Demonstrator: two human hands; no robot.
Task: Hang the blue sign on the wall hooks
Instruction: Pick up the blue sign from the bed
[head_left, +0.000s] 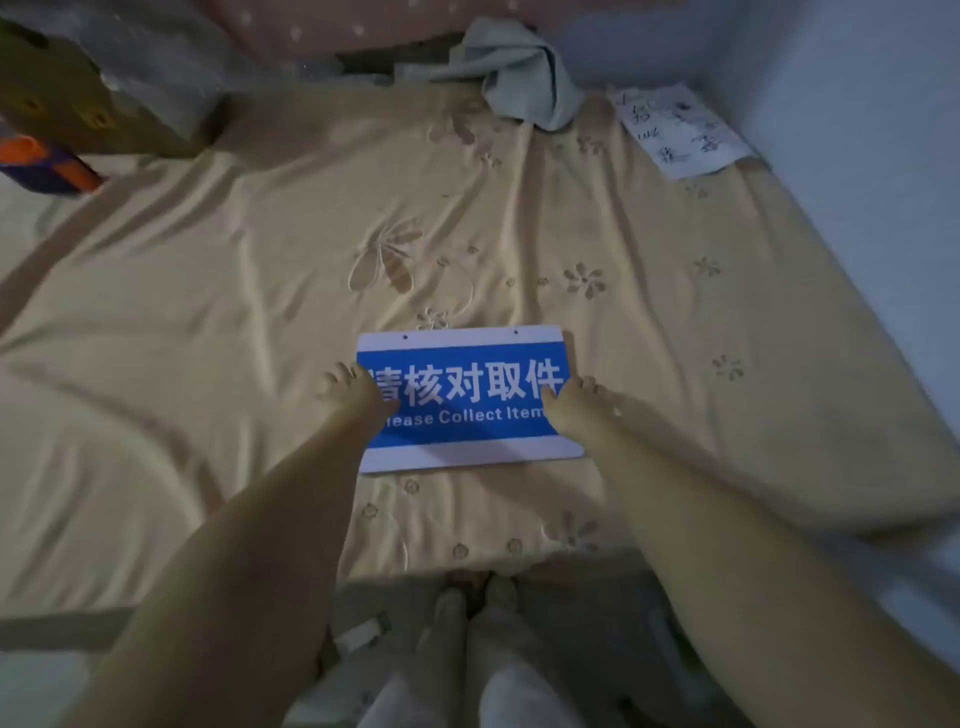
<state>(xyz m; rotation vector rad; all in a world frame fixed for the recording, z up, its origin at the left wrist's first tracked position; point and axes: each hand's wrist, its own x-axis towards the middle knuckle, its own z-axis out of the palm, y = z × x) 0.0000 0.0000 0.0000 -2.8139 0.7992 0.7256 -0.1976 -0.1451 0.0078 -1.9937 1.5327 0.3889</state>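
The blue sign, with white bands at top and bottom, white Chinese characters and the words "Please Collect Item", lies face up on the beige bed sheet. Two small holes sit along its top band. My left hand holds its left edge, thumb on the blue face and fingers curled at the side. My right hand holds its right edge the same way. No wall hooks are in view.
A pale wall runs along the right of the bed. A handwritten paper and a crumpled grey cloth lie at the far end. A cardboard box stands at far left. My legs and feet are below.
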